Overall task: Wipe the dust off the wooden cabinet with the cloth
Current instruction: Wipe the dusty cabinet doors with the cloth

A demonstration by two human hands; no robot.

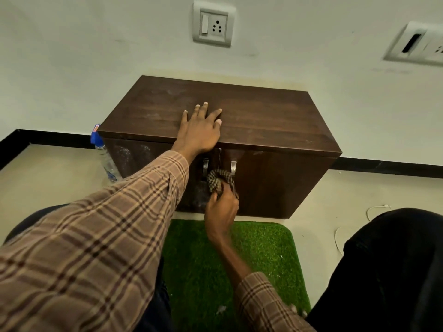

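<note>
A low dark wooden cabinet [268, 121] stands against the wall, with two doors and metal handles on its front. Pale dust marks show on the back left of its top and on the left door. My left hand [200, 130] lies flat on the top near the front edge, fingers spread. My right hand [221, 209] grips a bunched checked cloth [219, 180] and holds it against the cabinet front, just below the two handles where the doors meet.
A plastic water bottle [105, 156] with a blue cap leans at the cabinet's left front corner. A green grass mat [263, 259] lies on the floor before it. White cables [374, 209] trail at the right. Wall sockets [212, 23] sit above.
</note>
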